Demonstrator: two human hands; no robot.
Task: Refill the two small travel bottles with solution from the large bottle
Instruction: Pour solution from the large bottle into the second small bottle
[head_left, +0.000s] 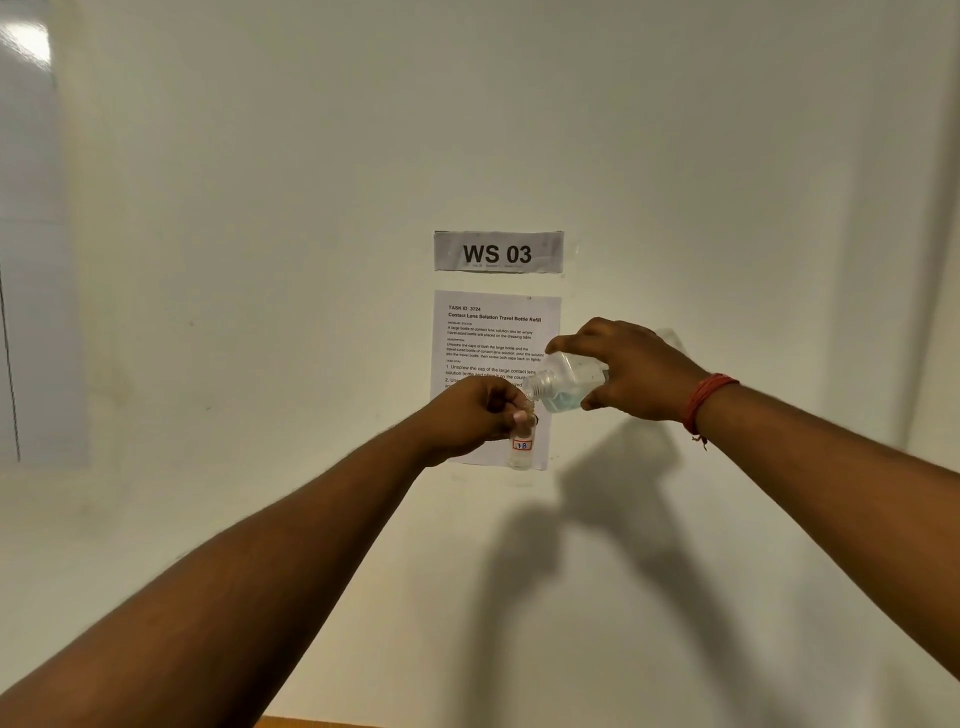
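My left hand (475, 413) grips a small clear travel bottle (521, 448) upright by its upper part; a red-framed label reading "17B" shows on its side. In my right hand (631, 371) the large clear bottle (569, 382) lies tipped on its side, uncapped, bluish liquid pooled low inside. Its threaded neck points left and down and sits right at the small bottle's mouth. Both are held up in front of the wall. A second small bottle and the caps are out of view.
A cream wall fills the view, with a "WS 03" sign (497, 252) and a printed task sheet (493, 332) behind my hands. A strip of wooden edge (311, 721) shows at the bottom. A red thread band (706, 400) circles my right wrist.
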